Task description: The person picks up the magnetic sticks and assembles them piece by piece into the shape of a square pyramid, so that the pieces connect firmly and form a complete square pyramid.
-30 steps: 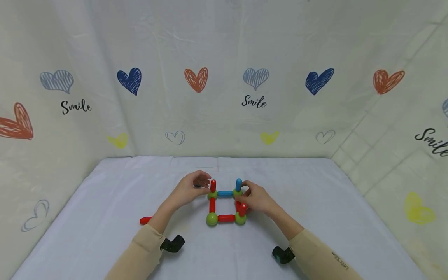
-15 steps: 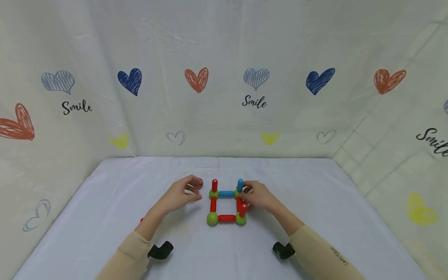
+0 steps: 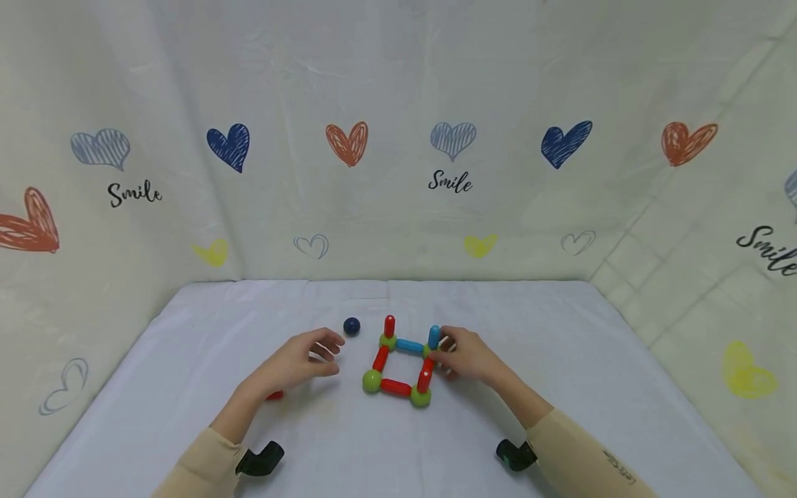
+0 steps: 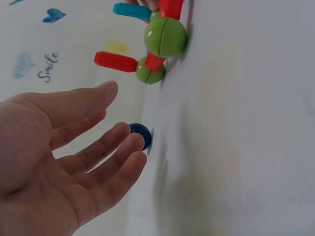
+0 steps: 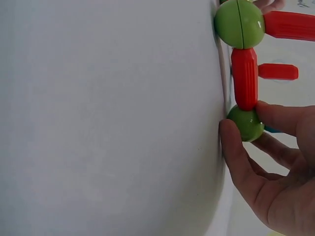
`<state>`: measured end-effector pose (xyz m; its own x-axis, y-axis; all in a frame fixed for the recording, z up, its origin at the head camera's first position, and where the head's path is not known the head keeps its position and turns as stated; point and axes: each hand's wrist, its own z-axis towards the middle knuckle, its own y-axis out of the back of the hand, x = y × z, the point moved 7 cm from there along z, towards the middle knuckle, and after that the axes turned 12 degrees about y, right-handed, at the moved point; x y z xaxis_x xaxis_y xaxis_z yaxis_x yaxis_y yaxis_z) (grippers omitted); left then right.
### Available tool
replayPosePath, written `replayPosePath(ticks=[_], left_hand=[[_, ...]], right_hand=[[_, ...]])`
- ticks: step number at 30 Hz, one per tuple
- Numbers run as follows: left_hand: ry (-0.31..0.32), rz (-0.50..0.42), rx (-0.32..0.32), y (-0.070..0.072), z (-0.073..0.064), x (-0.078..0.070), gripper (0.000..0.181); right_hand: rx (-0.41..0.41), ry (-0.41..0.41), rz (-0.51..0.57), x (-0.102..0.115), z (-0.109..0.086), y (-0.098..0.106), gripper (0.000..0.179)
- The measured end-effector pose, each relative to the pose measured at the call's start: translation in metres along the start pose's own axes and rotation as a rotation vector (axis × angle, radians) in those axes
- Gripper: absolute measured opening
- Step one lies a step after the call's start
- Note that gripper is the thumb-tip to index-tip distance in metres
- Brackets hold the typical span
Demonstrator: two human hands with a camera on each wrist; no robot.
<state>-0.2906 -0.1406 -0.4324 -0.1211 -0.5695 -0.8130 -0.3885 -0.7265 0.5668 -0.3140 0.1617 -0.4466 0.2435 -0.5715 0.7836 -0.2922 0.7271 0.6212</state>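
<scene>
A square frame of green balls (image 3: 371, 381) and red and blue rods (image 3: 396, 387) lies flat on the table, with two red rods and a blue rod (image 3: 434, 336) standing up from its corners. At the far right corner, my right hand (image 3: 470, 358) pinches a green ball (image 5: 247, 124) between thumb and fingers. My left hand (image 3: 299, 361) hovers left of the frame, fingers loosely bent and holding nothing. Just beyond its fingertips sits a dark blue ball (image 3: 351, 326), partly covered by those fingers in the left wrist view. Under the left wrist, a red rod (image 3: 275, 395) is mostly hidden.
A white cloth covers the table (image 3: 349, 456). Behind it hangs a pale curtain (image 3: 398, 207) printed with hearts and words. Black wrist devices (image 3: 260, 459) are on both forearms.
My left hand has drawn back leftward from the frame, and the dark blue ball has come into plain view. The frame has turned slightly clockwise with my right hand still on its corner.
</scene>
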Motion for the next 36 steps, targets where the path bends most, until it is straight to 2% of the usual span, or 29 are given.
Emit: replayPosePath(ticks=[6, 10, 14, 19, 22, 29, 32, 36], left_hand=[[0.027, 0.045, 0.024, 0.008, -0.012, 0.003, 0.042], [0.031, 0.092, 0.032, 0.014, -0.02, 0.007, 0.042], [0.044, 0.152, 0.036, 0.022, -0.028, 0.01, 0.039], [0.106, 0.203, 0.046, 0.033, -0.037, 0.018, 0.035], [0.143, 0.217, 0.07, 0.037, -0.041, 0.026, 0.036], [0.172, 0.227, 0.131, 0.043, -0.048, 0.037, 0.036], [0.217, 0.2, 0.154, 0.044, -0.049, 0.042, 0.038], [0.243, 0.194, 0.17, 0.046, -0.051, 0.047, 0.04]], right_hand=[[0.019, 0.018, -0.02, 0.002, -0.006, 0.001, 0.032], [0.068, 0.045, -0.027, 0.003, -0.006, 0.001, 0.036], [0.111, 0.073, -0.037, 0.003, -0.005, 0.001, 0.032], [0.123, 0.075, -0.047, 0.004, -0.006, 0.003, 0.03], [0.124, 0.066, -0.054, 0.005, -0.007, 0.004, 0.027], [0.133, 0.066, -0.042, 0.009, -0.015, 0.002, 0.028], [0.158, 0.077, -0.017, 0.009, -0.018, 0.001, 0.032], [0.218, 0.089, 0.033, 0.007, -0.019, 0.003, 0.04]])
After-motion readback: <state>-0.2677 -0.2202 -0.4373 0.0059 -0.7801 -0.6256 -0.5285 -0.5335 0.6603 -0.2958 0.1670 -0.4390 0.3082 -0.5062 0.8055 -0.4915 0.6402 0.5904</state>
